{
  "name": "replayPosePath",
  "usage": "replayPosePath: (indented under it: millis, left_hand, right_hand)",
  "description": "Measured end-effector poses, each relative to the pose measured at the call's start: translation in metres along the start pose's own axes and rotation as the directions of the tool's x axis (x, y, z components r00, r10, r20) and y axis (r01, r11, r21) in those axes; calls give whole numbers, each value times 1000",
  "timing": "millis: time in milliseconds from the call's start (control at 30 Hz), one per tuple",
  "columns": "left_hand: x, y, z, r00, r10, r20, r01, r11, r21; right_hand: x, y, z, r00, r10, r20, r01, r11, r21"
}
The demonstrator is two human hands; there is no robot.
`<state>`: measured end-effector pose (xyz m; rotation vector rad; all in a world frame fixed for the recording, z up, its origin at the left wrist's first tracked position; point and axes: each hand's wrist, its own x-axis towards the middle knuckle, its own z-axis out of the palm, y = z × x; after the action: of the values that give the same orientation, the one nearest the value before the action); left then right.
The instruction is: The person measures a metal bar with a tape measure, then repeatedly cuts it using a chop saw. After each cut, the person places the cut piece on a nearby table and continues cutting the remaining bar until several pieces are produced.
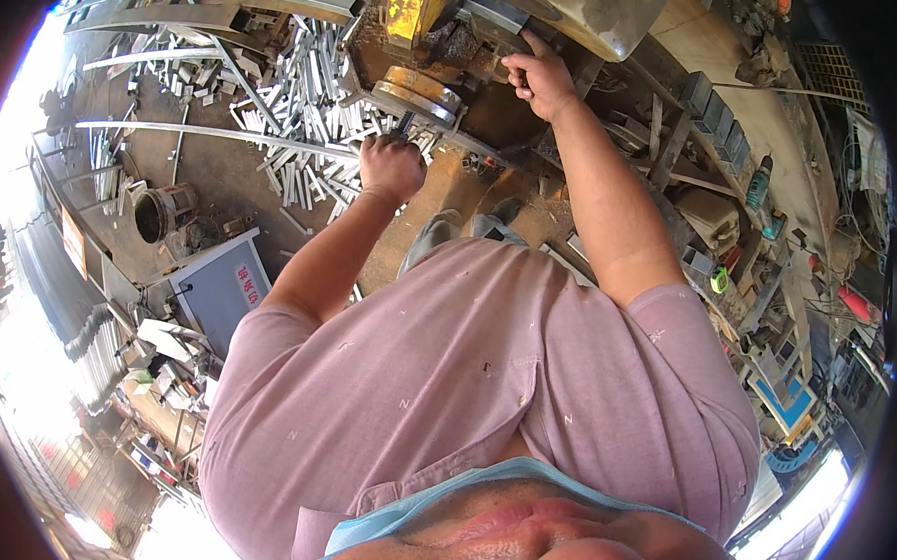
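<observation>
My left hand [391, 167] is closed in a fist beside the machine, and a dark ridged handle [404, 126] sticks up from it. Just above that handle is a round, worn metal wheel [417, 93] with yellowish paint. My right hand [542, 81] reaches over the far side of the machine. Its index finger is stretched out against the end of a grey metal tube [495, 15], while the other fingers curl loosely with nothing visible in them. A yellow machine part [408, 13] stands left of the tube. What lies under my left fist is hidden.
Many short cut metal pieces [310, 124] cover the floor at the left. A long thin metal bar [215, 133] runs toward my left hand. Nearby are a bucket [158, 214] and a grey panel [223, 290]. On the right, a cluttered bench holds grey blocks [716, 122] and a green drill [761, 184].
</observation>
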<state>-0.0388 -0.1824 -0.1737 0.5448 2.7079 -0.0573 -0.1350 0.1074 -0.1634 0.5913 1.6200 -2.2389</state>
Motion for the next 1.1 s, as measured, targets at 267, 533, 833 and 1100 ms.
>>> replayPosePath:
  millis: [267, 533, 833, 1100]
  left_hand:
    - [0, 1, -1, 1000, -27, 8, 27, 1000, 6]
    - [1, 0, -4, 999, -27, 34, 28, 999, -18]
    - [2, -3, 2, 999, -5, -40, 3, 999, -42]
    - [1, -3, 4, 996, 11, -92, -13, 1000, -17]
  right_hand:
    - [3, -3, -4, 999, 35, 14, -35, 997, 68]
    - [29, -22, 17, 969, 123, -216, -57, 956, 289]
    - [24, -15, -6, 948, 159, -274, 18, 837, 547]
    - [44, -14, 10, 968, 158, -194, -40, 863, 504]
